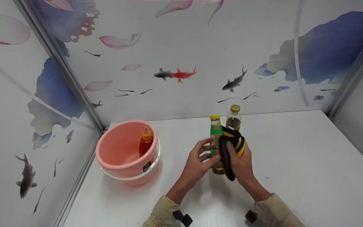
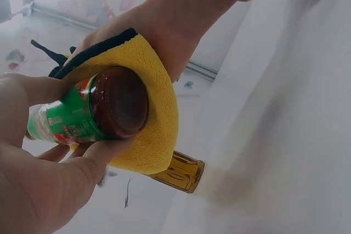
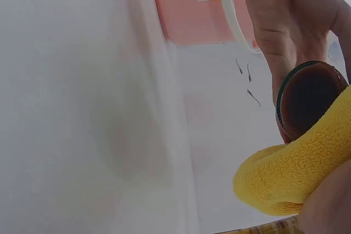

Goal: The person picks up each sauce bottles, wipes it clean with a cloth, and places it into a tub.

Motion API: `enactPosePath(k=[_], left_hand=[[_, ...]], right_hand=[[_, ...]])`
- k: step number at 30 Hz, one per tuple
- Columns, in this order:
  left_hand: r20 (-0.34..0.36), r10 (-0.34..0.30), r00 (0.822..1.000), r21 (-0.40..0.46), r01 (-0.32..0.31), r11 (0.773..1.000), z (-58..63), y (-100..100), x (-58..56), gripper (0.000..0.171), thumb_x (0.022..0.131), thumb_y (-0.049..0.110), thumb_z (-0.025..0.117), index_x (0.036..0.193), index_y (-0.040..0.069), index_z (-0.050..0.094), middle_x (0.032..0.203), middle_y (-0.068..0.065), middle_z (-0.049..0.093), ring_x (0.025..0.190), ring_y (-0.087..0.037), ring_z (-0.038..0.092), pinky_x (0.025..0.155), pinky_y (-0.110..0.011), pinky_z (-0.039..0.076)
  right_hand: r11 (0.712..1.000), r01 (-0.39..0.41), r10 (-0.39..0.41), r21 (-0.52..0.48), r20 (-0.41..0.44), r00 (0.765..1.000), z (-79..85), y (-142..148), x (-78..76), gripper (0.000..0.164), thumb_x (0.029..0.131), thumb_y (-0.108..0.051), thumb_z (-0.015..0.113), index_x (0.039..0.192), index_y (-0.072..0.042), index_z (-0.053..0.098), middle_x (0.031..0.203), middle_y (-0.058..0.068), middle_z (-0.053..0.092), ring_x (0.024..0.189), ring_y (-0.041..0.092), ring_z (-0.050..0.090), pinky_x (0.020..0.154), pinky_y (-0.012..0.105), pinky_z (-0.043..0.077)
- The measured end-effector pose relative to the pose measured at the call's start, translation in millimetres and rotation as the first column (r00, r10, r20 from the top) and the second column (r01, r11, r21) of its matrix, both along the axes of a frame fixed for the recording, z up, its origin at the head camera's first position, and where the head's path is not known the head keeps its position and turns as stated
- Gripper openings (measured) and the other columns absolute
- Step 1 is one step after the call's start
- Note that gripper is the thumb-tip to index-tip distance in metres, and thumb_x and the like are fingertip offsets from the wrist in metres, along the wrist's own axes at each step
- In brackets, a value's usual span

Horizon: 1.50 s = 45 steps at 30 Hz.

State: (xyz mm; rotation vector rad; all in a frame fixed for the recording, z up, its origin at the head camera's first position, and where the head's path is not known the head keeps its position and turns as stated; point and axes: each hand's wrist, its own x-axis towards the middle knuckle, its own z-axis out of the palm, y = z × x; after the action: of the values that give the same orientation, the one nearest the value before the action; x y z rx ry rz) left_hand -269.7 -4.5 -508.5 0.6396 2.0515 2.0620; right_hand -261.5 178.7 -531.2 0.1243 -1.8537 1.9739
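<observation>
In the head view my left hand [image 1: 197,161] holds a glass sauce bottle [image 1: 216,130] with a yellow cap and green label, its fingers and thumb curled about the sides. The bottle is raised off the table, and its dark base [image 2: 123,102] faces the left wrist camera. My right hand [image 1: 242,161] grips a yellow and black cloth [image 1: 225,157] and presses it against the bottle's right side. The cloth's yellow fleecy face [image 3: 285,182] wraps partly around the glass in the right wrist view. The right fingers are mostly hidden behind the cloth.
A second glass bottle [image 1: 234,119] with a gold cap stands just behind my right hand. Off to the left, a pink bucket [image 1: 112,148] with a white handle contains a red sauce bottle [image 1: 146,143] with an orange nozzle cap. Printed walls border the white table [image 1: 301,164].
</observation>
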Motion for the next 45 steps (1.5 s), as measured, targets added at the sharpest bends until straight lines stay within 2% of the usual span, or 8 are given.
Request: enactPosePath(k=[5, 9, 16, 24, 29, 35, 40, 45], left_hand=[[0.064, 0.016, 0.998, 0.034, -0.018, 0.999, 0.3, -0.1, -0.8, 0.067, 0.099, 0.033, 0.078, 0.158, 0.023, 0.047, 0.146, -0.009, 0.063, 0.126, -0.024, 0.071, 0.097, -0.043, 0.064], [0.077, 0.006, 0.997, 0.024, -0.008, 1.0, -0.1, 0.3, 0.3, 0.063, 0.099, 0.033, 0.076, 0.154, 0.019, 0.048, 0.145, -0.009, 0.064, 0.126, -0.024, 0.071, 0.096, -0.043, 0.064], [0.032, -0.036, 0.999, -0.042, 0.037, 0.998, -3.5, 1.2, 1.9, 0.059, 0.099, 0.032, 0.077, 0.15, 0.018, 0.05, 0.145, -0.008, 0.067, 0.127, -0.024, 0.071, 0.105, -0.045, 0.06], [-0.002, -0.057, 0.998, -0.099, 0.056, 0.993, -8.1, 3.0, 3.7, 0.051, 0.096, 0.037, 0.083, 0.138, 0.03, 0.056, 0.143, 0.003, 0.061, 0.13, -0.018, 0.065, 0.111, -0.045, 0.055], [-0.026, -0.063, 0.998, -0.124, 0.059, 0.99, -8.0, 1.6, 3.8, 0.051, 0.094, 0.038, 0.085, 0.138, 0.035, 0.06, 0.137, 0.005, 0.063, 0.126, -0.016, 0.065, 0.109, -0.037, 0.055], [-0.063, -0.058, 0.996, -0.167, 0.046, 0.985, -5.9, 1.1, 3.4, 0.055, 0.094, 0.036, 0.086, 0.143, 0.035, 0.061, 0.137, 0.008, 0.066, 0.127, -0.01, 0.064, 0.111, -0.031, 0.054], [-0.061, -0.036, 0.997, -0.158, 0.026, 0.987, -4.1, 2.0, 3.8, 0.057, 0.095, 0.036, 0.085, 0.147, 0.031, 0.061, 0.138, 0.006, 0.065, 0.127, -0.012, 0.065, 0.11, -0.035, 0.056], [-0.013, 0.004, 1.0, -0.1, -0.005, 0.995, -3.1, 1.9, 3.4, 0.057, 0.096, 0.036, 0.084, 0.148, 0.028, 0.06, 0.14, 0.001, 0.064, 0.124, -0.018, 0.069, 0.107, -0.039, 0.059]], right_hand=[[1.0, -0.002, 0.002, -0.008, -0.01, 1.0, -1.2, -2.1, 0.1, 0.029, 0.109, -0.018, 0.066, 0.137, -0.011, 0.063, 0.115, 0.01, 0.071, 0.096, 0.022, 0.07, 0.082, 0.03, 0.062], [1.0, -0.001, 0.001, -0.011, -0.011, 1.0, -0.3, -2.5, 0.4, 0.03, 0.108, -0.016, 0.067, 0.138, -0.009, 0.062, 0.115, 0.009, 0.072, 0.097, 0.022, 0.07, 0.083, 0.029, 0.062], [0.999, 0.019, -0.019, 0.026, 0.008, 1.0, -0.2, -1.7, 0.4, 0.034, 0.109, -0.02, 0.067, 0.139, -0.008, 0.058, 0.117, 0.008, 0.069, 0.098, 0.023, 0.069, 0.083, 0.028, 0.062], [0.999, 0.036, -0.036, 0.022, -0.004, 0.999, 0.8, 0.8, -1.2, 0.036, 0.11, -0.02, 0.065, 0.143, -0.009, 0.057, 0.12, 0.007, 0.069, 0.102, 0.022, 0.07, 0.086, 0.028, 0.063], [0.999, 0.044, -0.043, 0.012, -0.036, 0.998, 2.7, 2.5, -2.2, 0.034, 0.11, -0.016, 0.064, 0.142, -0.008, 0.058, 0.119, 0.008, 0.07, 0.101, 0.021, 0.071, 0.085, 0.028, 0.063], [0.999, 0.045, -0.044, 0.008, -0.044, 0.998, 1.7, 3.8, -3.2, 0.033, 0.109, -0.015, 0.065, 0.142, -0.009, 0.059, 0.119, 0.008, 0.07, 0.102, 0.021, 0.07, 0.085, 0.028, 0.063], [0.999, 0.03, -0.03, 0.012, -0.041, 0.999, 1.5, 3.8, -3.2, 0.034, 0.109, -0.017, 0.065, 0.142, -0.01, 0.059, 0.119, 0.009, 0.069, 0.102, 0.023, 0.07, 0.085, 0.029, 0.063], [1.0, 0.016, -0.016, 0.025, -0.028, 0.999, 0.4, 2.1, -1.6, 0.033, 0.109, -0.019, 0.065, 0.14, -0.009, 0.058, 0.116, 0.01, 0.068, 0.098, 0.024, 0.069, 0.082, 0.029, 0.063]])
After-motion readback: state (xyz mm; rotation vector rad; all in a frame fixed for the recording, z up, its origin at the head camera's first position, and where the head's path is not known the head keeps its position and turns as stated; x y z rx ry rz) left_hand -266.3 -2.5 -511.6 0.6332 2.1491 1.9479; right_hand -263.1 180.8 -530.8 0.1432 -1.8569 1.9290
